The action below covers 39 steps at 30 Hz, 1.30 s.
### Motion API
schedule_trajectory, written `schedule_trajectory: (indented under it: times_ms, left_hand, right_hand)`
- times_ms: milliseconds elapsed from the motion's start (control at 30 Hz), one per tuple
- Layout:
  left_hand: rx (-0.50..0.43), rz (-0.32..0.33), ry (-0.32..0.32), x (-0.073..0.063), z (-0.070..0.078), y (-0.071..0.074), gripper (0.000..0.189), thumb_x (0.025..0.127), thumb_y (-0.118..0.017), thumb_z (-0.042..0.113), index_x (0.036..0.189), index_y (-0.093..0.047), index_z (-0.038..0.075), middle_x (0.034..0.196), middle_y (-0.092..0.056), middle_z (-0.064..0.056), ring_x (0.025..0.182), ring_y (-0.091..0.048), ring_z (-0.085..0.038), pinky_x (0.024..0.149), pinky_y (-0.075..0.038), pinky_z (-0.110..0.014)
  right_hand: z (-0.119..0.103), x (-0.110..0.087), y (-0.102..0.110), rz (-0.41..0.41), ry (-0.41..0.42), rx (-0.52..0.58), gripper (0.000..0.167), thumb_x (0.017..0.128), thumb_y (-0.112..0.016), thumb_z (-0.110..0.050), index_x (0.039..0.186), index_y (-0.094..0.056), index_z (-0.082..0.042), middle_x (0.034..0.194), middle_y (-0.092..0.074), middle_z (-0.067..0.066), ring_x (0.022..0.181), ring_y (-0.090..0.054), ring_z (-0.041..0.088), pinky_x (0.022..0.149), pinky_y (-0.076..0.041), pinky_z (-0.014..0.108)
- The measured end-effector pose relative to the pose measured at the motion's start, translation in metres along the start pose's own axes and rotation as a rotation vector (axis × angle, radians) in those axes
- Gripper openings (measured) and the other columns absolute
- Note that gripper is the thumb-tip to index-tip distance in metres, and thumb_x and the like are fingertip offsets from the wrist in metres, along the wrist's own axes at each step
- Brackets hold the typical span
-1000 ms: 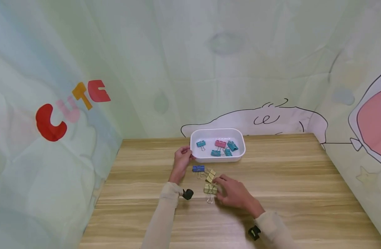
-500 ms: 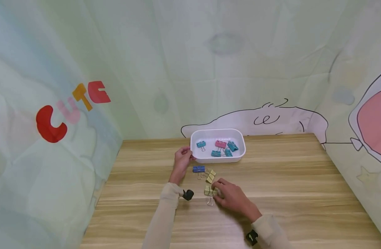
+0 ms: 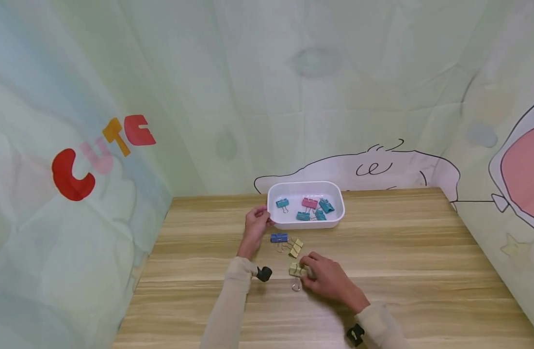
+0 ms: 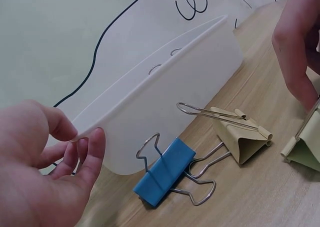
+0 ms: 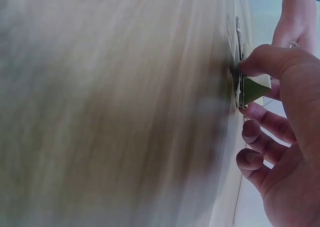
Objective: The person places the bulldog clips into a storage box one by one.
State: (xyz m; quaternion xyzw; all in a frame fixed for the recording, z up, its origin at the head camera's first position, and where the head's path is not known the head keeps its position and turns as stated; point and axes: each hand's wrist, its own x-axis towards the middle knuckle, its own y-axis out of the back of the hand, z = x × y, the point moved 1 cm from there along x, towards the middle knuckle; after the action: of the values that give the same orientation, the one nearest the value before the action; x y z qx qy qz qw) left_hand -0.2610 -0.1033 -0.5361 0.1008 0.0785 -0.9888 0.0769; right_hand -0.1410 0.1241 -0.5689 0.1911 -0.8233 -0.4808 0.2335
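My left hand (image 3: 253, 231) pinches the rim of a white plastic tray (image 3: 305, 225) at its near left corner; the left wrist view shows thumb and fingers on either side of that rim. My right hand (image 3: 332, 278) holds a pale yellow binder clip (image 3: 295, 270) between thumb and fingers, low over the table. In the right wrist view this binder clip (image 5: 256, 89) is seen end-on. A second yellow binder clip (image 4: 240, 136) and a blue binder clip (image 4: 166, 172) lie close together just in front of the tray, wire handles overlapping.
Inside the tray lie several teal binder clips (image 3: 325, 205) and a pink binder clip (image 3: 309, 203). The wooden table (image 3: 402, 242) ends at a printed curtain (image 3: 232, 97) behind the tray and along both sides.
My right fingers have closed on the near yellow binder clip and shifted it slightly toward me, its wire handle turning. My left hand keeps its place on the tray.
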Motion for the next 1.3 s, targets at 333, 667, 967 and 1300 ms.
schedule_trajectory:
  times_ms: [333,667,967,1300]
  left_hand:
    - [-0.003,0.012,0.006,0.002,-0.003,0.0,0.037,0.098,-0.055,-0.003,0.133,-0.055,-0.014,0.122,-0.056,-0.03,0.09,-0.062,-0.026,0.072,-0.06,-0.022]
    - [0.01,0.004,-0.002,0.001,-0.003,0.001,0.036,0.1,-0.054,-0.003,0.133,-0.054,-0.014,0.124,-0.055,-0.033,0.094,-0.063,-0.031,0.078,-0.061,-0.027]
    - [0.005,-0.001,0.001,0.001,-0.002,0.001,0.037,0.1,-0.054,-0.003,0.135,-0.054,-0.014,0.127,-0.054,-0.033,0.097,-0.063,-0.033,0.081,-0.061,-0.03]
    - [-0.004,0.002,0.009,0.0,-0.001,0.0,0.036,0.101,-0.052,-0.003,0.135,-0.053,-0.014,0.127,-0.053,-0.033,0.098,-0.063,-0.033,0.08,-0.061,-0.028]
  right_hand:
    - [0.007,-0.005,0.01,0.023,-0.027,-0.012,0.027,0.085,-0.081,-0.028,0.109,-0.071,-0.021,0.107,-0.066,-0.005,0.081,-0.059,0.01,0.072,-0.059,0.035]
    - [0.025,0.002,0.034,0.093,0.025,-0.074,0.027,0.083,-0.081,-0.023,0.108,-0.072,-0.018,0.102,-0.067,-0.002,0.077,-0.06,0.012,0.062,-0.057,0.031]
    - [0.036,0.016,0.062,0.122,0.036,-0.104,0.029,0.084,-0.082,-0.021,0.11,-0.072,-0.013,0.106,-0.07,0.002,0.082,-0.065,0.017,0.066,-0.059,0.034]
    - [0.041,0.037,0.087,0.197,0.059,-0.127,0.027,0.085,-0.08,-0.021,0.108,-0.07,-0.011,0.101,-0.069,0.007,0.071,-0.059,0.021,0.057,-0.056,0.037]
